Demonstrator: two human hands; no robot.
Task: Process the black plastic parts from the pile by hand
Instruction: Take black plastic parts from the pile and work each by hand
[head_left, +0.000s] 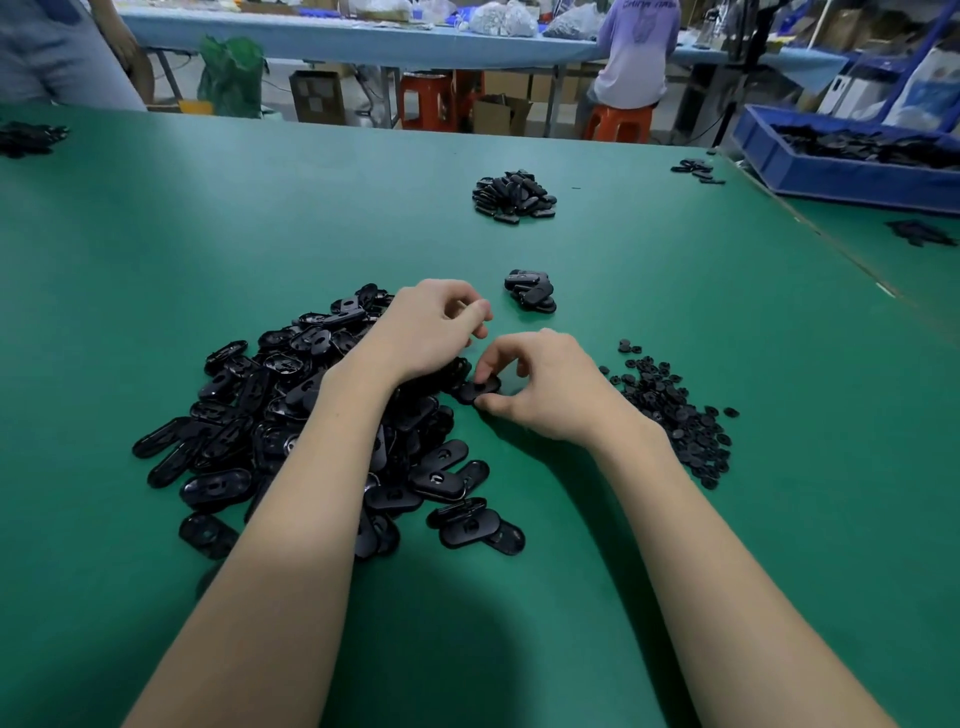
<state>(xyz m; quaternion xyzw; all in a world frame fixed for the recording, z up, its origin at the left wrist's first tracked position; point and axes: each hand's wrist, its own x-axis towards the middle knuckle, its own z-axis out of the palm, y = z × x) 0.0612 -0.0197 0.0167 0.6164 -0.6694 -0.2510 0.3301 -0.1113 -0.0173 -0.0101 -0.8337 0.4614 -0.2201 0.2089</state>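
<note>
On the green tabletop (675, 545) lies a big pile of black plastic parts (291, 415), oval and flat, most of them under and around the left forearm. The right hand (540, 384) is low over the tabletop just right of this pile; its fingers (485, 366) are curled and, with the thumb, they pinch one black part (475, 391), which touches or almost touches the tabletop at the edge of the pile. The left hand (431, 327) is a little higher and just beside the right hand, above the far side of the pile. Its fingers are bent inward with the tips close together, but I cannot tell if something small is between them. To the right of the right wrist there is a spread heap of small round black pieces (675, 410). Behind the hands, near them, sits a small group of oval parts (531, 291), and farther back a larger heap of the same kind (514, 197). At the far right edge a blue tray (810, 171) holds more black parts. In the background a person in a light purple shirt (636, 52) sits on an orange stool (618, 122) at a long blue table (363, 41).
</note>
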